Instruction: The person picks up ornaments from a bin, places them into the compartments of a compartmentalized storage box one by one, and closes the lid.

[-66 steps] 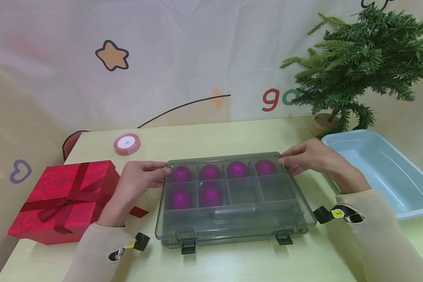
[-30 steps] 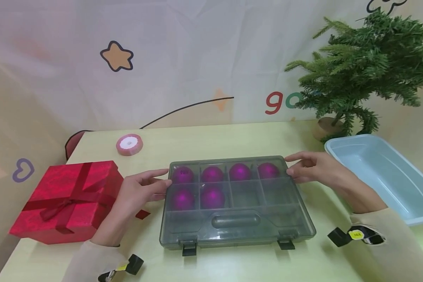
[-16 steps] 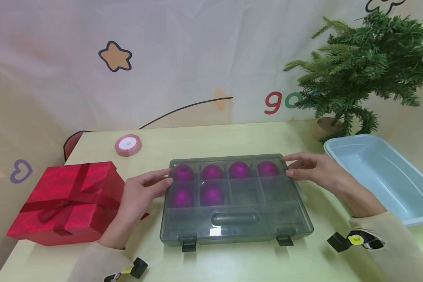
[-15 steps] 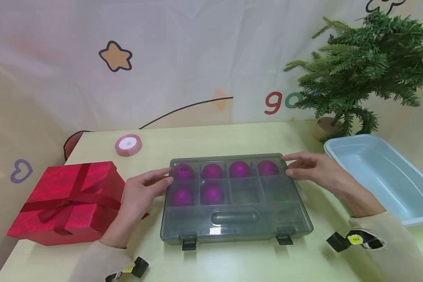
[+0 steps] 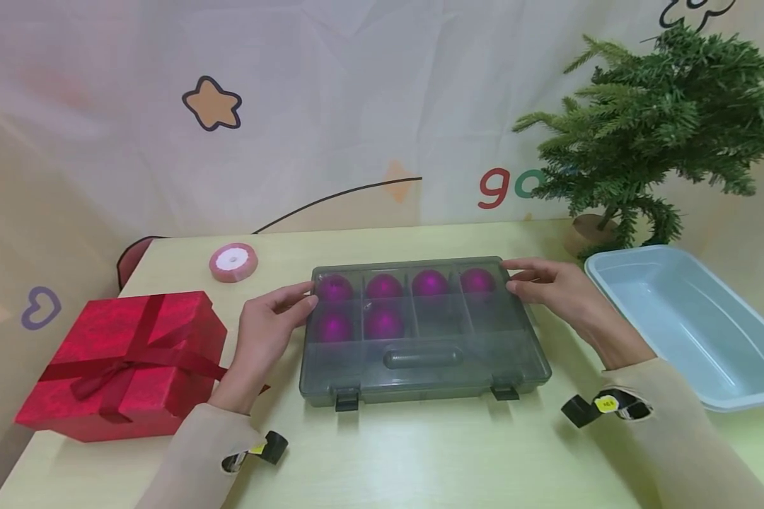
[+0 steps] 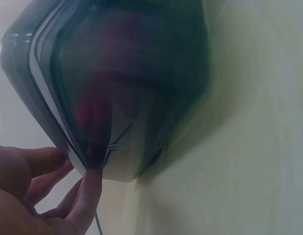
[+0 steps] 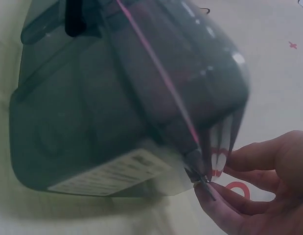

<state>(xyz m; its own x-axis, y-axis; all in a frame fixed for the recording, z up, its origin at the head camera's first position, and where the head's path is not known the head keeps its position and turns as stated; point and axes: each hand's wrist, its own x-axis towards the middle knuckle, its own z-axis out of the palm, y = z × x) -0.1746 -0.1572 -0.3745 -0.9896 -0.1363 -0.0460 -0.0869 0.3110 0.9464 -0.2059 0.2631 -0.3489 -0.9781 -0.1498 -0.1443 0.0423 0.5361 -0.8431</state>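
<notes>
A grey see-through plastic storage box (image 5: 423, 353) lies on the table with its lid down. Purple balls (image 5: 383, 323) fill several of its compartments; the two at the right of the second row hold none. Two black latches (image 5: 506, 392) stick out from its front edge. At the back left corner, my left hand (image 5: 269, 325) pinches the rim between thumb and fingers, as the left wrist view also shows. My right hand (image 5: 563, 293) pinches the back right corner. A white label (image 7: 109, 171) shows on the box's side in the right wrist view.
A red gift box (image 5: 127, 360) with a ribbon bow stands on the left. Behind it lies a pink ribbon roll (image 5: 233, 262). On the right are a pale blue tray (image 5: 707, 311) and a small artificial fir tree (image 5: 662, 120).
The storage box has shifted away from me, toward the back of the table, and both hands have moved with it. The balls stay in the same compartments.
</notes>
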